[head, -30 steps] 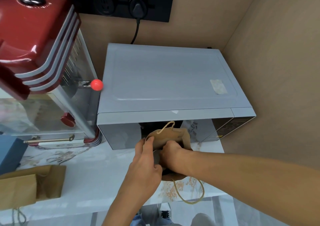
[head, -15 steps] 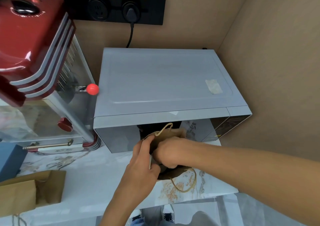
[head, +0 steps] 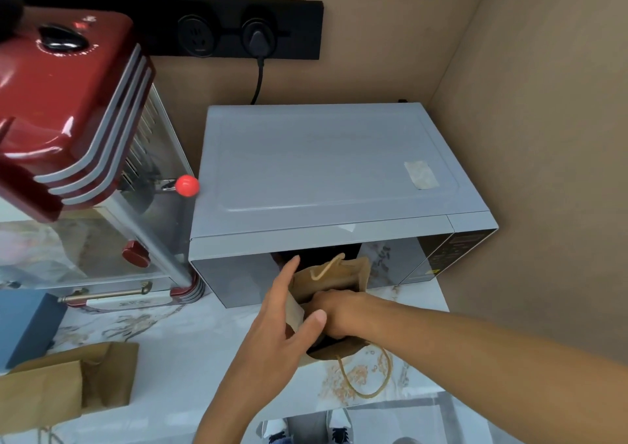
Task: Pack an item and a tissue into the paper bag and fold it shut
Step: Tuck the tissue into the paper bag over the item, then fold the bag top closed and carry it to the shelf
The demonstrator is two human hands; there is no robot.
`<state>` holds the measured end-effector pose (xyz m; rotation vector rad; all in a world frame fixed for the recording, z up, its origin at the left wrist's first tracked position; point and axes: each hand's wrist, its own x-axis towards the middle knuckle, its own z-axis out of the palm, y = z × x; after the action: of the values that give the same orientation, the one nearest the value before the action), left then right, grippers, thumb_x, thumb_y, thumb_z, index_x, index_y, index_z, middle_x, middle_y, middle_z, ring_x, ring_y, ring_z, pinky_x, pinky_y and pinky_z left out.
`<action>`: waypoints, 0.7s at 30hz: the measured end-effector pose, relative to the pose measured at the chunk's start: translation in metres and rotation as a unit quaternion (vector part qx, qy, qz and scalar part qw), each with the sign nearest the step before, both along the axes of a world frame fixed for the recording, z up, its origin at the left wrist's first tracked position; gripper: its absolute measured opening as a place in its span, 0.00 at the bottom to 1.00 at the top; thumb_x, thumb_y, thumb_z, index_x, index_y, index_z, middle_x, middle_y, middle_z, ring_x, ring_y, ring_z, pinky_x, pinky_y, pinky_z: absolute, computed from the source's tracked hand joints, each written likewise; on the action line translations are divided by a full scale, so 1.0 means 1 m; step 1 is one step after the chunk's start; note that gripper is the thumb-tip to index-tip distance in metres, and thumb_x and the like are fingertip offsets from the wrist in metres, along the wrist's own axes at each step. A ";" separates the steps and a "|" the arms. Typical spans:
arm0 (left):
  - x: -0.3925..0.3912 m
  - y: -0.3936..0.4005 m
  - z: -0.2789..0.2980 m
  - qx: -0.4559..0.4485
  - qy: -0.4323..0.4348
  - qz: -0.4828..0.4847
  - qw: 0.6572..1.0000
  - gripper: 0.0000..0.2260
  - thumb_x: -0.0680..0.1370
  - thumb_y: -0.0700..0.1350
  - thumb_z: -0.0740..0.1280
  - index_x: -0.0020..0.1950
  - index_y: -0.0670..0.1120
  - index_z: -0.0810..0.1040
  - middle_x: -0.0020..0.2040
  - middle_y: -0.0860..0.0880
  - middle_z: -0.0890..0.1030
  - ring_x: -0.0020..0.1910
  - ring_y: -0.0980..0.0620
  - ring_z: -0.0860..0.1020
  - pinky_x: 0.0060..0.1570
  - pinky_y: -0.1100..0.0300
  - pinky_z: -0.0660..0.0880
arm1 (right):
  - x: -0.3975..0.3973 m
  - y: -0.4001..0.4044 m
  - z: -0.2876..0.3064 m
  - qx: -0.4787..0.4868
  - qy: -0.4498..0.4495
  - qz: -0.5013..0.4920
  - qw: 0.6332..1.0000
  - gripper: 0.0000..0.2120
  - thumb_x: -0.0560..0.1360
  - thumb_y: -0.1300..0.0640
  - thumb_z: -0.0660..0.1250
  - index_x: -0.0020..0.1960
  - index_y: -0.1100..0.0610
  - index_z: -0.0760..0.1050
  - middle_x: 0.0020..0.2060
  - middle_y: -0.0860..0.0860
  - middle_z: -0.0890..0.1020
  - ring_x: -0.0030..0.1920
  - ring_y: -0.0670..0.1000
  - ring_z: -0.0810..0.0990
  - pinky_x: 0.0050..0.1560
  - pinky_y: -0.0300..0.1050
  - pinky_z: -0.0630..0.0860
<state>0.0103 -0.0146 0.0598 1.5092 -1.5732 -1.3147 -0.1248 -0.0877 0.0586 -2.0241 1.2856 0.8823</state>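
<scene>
A small brown paper bag (head: 334,279) with rope handles stands open on the marble counter in front of the microwave. My left hand (head: 283,321) grips the bag's left wall, thumb inside the mouth and fingers outside. My right hand (head: 334,314) reaches down into the bag's mouth, its fingers hidden inside. Something dark shows in the bag below the right hand, but I cannot tell what it is. No tissue is visible.
A grey microwave (head: 326,178) stands right behind the bag, against a brown wall on the right. A red popcorn machine (head: 74,131) fills the left. Another folded paper bag (head: 68,379) lies at the near left, beside a blue box (head: 23,324). The counter edge (head: 390,403) is close.
My right hand has pushed deeper into the bag. My left hand has opened wider along the bag's left wall. The view has tilted down a little.
</scene>
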 end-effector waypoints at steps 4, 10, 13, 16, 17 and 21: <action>0.013 0.004 -0.001 0.004 0.032 0.043 0.999 0.24 0.76 0.66 0.58 0.68 0.79 0.50 0.61 0.81 0.63 0.39 0.56 0.82 0.33 0.55 0.82 | 0.001 -0.005 0.037 0.001 -0.048 0.085 0.995 0.12 0.73 0.69 0.66 0.35 0.60 0.68 0.35 0.57 0.78 0.35 0.56 0.78 0.31 0.46 0.76; 0.034 0.014 -0.029 -0.004 -0.080 0.041 0.996 0.23 0.77 0.32 0.64 0.51 0.62 0.67 0.68 0.64 0.68 0.39 0.54 0.79 0.37 0.60 0.82 | -0.091 0.013 0.104 -0.018 -0.446 -0.248 0.860 0.12 0.80 0.64 0.60 0.49 0.55 0.81 0.44 0.51 0.86 0.38 0.46 0.84 0.39 0.39 0.81; 0.027 0.015 -0.035 0.000 -0.091 -0.024 0.996 0.26 0.71 0.36 0.73 0.52 0.64 0.67 0.71 0.75 0.54 0.35 0.53 0.77 0.35 0.68 0.79 | -0.142 0.045 0.076 -0.123 -0.468 -0.359 0.798 0.17 0.77 0.68 0.65 0.45 0.47 0.81 0.39 0.45 0.85 0.30 0.46 0.79 0.34 0.43 0.78; 0.013 0.010 -0.038 0.017 -0.084 -0.026 0.996 0.23 0.66 0.48 0.77 0.53 0.63 0.69 0.64 0.87 0.48 0.32 0.52 0.78 0.33 0.68 0.79 | -0.141 0.064 0.027 -0.067 -0.459 -0.404 0.788 0.17 0.71 0.70 0.70 0.45 0.47 0.80 0.62 0.35 0.74 0.27 0.48 0.72 0.30 0.39 0.74; 0.009 0.008 -0.039 0.013 -0.079 -0.016 0.997 0.22 0.65 0.51 0.77 0.53 0.63 0.70 0.63 0.87 0.49 0.30 0.53 0.76 0.32 0.68 0.78 | -0.135 0.065 0.014 -0.054 -0.464 -0.393 0.792 0.15 0.70 0.68 0.71 0.45 0.48 0.79 0.67 0.29 0.67 0.27 0.48 0.71 0.29 0.37 0.73; 0.001 -0.002 -0.040 -0.020 -0.043 0.008 0.999 0.17 0.67 0.47 0.77 0.52 0.58 0.75 0.68 0.78 0.61 0.29 0.54 0.74 0.36 0.66 0.77 | -0.112 0.064 -0.016 -0.071 -0.507 -0.395 0.763 0.07 0.70 0.63 0.71 0.45 0.53 0.78 0.62 0.32 0.73 0.27 0.49 0.72 0.28 0.37 0.71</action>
<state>0.0114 -0.0167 0.0196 1.5693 -1.6287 -1.2157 -0.2367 -0.0237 0.0422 -1.3693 1.2925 -0.6672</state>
